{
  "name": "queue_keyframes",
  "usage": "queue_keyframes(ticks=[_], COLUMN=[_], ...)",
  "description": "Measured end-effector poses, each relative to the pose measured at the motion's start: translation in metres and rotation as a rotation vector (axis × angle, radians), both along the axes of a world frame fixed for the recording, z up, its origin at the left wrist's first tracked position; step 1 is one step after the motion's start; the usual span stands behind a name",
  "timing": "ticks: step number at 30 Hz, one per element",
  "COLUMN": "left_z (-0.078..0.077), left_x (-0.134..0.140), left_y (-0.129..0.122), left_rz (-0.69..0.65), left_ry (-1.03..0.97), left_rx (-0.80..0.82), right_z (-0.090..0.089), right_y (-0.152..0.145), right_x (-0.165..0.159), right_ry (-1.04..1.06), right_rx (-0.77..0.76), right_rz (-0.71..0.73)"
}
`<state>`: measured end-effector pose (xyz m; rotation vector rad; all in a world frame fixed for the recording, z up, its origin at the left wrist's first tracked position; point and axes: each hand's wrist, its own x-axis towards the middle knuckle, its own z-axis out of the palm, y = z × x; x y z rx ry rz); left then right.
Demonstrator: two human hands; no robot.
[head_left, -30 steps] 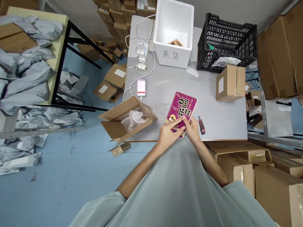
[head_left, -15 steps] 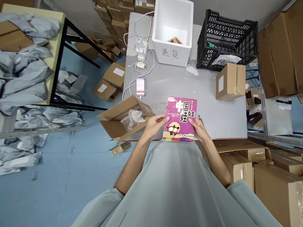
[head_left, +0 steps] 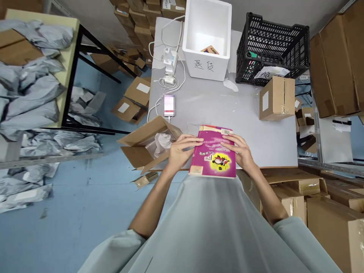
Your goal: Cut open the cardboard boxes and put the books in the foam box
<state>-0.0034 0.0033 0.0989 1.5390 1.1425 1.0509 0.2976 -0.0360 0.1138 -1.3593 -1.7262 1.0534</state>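
Observation:
A purple book [head_left: 209, 151] is held in front of my body at the table's near edge, its back cover up and upside down to me. That cover carries a barcode sticker at the far edge and a cartoon on a yellow patch. My left hand [head_left: 182, 148] grips the left edge, fingers over the cover. On the right edge, my right hand [head_left: 240, 151] holds on, its fingers lying across the cover near the barcode. The thumbs are mostly hidden. Close to my left hand, an open cardboard box [head_left: 133, 157] has clear plastic wrap [head_left: 163, 144] inside.
A white foam bin [head_left: 207, 70] with a small item inside stands at the back of the grey table [head_left: 204, 102]. Beside it are a black crate [head_left: 273, 41] and a closed carton [head_left: 277, 99]. A phone [head_left: 169, 105] and cables lie left. Grey parcels [head_left: 34, 94] fill the left-hand table.
The book has been flipped over: the front cover faced up before, now the back cover does. Both hands have shifted from thumbs on top to fingers on top.

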Motion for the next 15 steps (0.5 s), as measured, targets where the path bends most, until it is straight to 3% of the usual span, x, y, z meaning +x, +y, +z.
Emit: queue_keyframes(ticks=[3,6,11,15], left_z=[0.000,0.000,0.001,0.004], left_x=[-0.001,-0.002,-0.001,0.000], left_y=[-0.004,-0.008,-0.012,-0.011], left_rz=[0.010,0.002,-0.007,0.000], left_ry=[0.050,0.110,0.126,0.096], left_rx=[0.151,0.180,0.175,0.149], right_z=[-0.007,-0.017,-0.025,-0.022], right_y=[-0.005,-0.013,-0.020,-0.017], right_x=[0.002,0.002,0.002,0.004], right_ry=[-0.158,-0.210,-0.157,-0.061], right_rx=[0.097,0.121,0.166,0.098], right_rz=[-0.006,-0.008,-0.036,-0.099])
